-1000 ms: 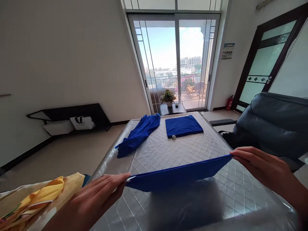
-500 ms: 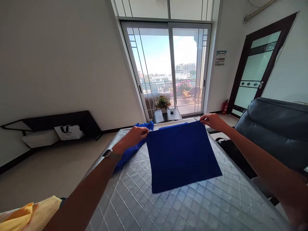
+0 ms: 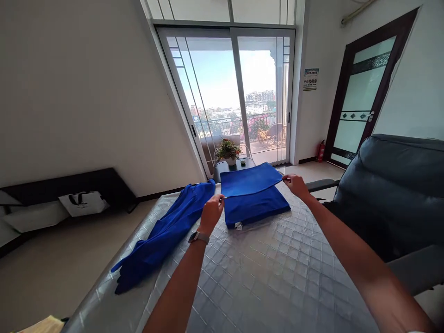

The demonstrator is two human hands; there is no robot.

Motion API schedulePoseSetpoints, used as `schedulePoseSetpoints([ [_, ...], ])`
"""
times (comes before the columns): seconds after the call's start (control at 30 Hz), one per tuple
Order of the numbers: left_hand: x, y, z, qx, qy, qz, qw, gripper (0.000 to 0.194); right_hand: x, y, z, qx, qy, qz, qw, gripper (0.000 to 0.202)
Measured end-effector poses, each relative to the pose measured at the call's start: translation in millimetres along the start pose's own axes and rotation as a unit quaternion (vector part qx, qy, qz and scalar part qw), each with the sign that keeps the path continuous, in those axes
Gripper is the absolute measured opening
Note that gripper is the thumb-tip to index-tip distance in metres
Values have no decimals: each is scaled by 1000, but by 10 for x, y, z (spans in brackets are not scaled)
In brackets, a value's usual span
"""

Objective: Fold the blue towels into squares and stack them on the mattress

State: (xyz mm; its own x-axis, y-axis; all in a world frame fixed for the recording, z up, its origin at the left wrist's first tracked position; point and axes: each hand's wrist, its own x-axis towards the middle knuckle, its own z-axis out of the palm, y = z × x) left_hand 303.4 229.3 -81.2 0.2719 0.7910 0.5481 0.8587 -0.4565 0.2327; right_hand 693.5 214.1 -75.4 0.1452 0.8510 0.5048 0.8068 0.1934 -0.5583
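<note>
A flat, folded blue cloth (image 3: 250, 180) is stretched between my two hands. My left hand (image 3: 212, 210) pinches its near left corner, and my right hand (image 3: 295, 185) pinches its near right corner. Below it lies a folded blue garment (image 3: 258, 209) with a small white tag at its front edge; whether the two touch at the far side I cannot tell. Left of my left hand, a loose, rumpled blue garment (image 3: 163, 236) stretches along the silver quilted surface (image 3: 263, 277). A watch is on my left wrist.
A dark padded armchair (image 3: 398, 185) stands close on the right. Past the far edge, a potted plant (image 3: 228, 150) sits on a small dark table. A black shelf with a white bag (image 3: 83, 203) is at left. Yellow fabric (image 3: 43, 325) shows at lower left.
The held cloth has swung from hanging toward me to lying out away from me, above the folded garment. My left hand has come nearer and lower. The view has shifted, showing more of the loose garment.
</note>
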Motion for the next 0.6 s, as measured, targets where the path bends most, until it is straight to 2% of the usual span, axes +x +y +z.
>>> schedulePoseSetpoints([
  [0.1, -461, -51, 524, 17, -38, -8, 999, 15, -457, 322, 485, -7, -26, 42, 999, 16],
  [0.2, -732, -119, 785, 28, -45, -11, 999, 18, -774, 551, 770, -10, -33, 52, 998, 20],
  [0.27, -788, -170, 827, 32, -46, -9, 998, 20, -865, 652, 849, -10, -28, 47, 998, 23],
  [0.4, -785, -223, 780, 44, -47, 6, 998, 21, -870, 769, 885, -30, -35, 33, 998, 23],
  [0.6, -789, -154, 735, 60, -60, 8, 996, 20, -882, 806, 897, -74, -54, 23, 996, 25],
])
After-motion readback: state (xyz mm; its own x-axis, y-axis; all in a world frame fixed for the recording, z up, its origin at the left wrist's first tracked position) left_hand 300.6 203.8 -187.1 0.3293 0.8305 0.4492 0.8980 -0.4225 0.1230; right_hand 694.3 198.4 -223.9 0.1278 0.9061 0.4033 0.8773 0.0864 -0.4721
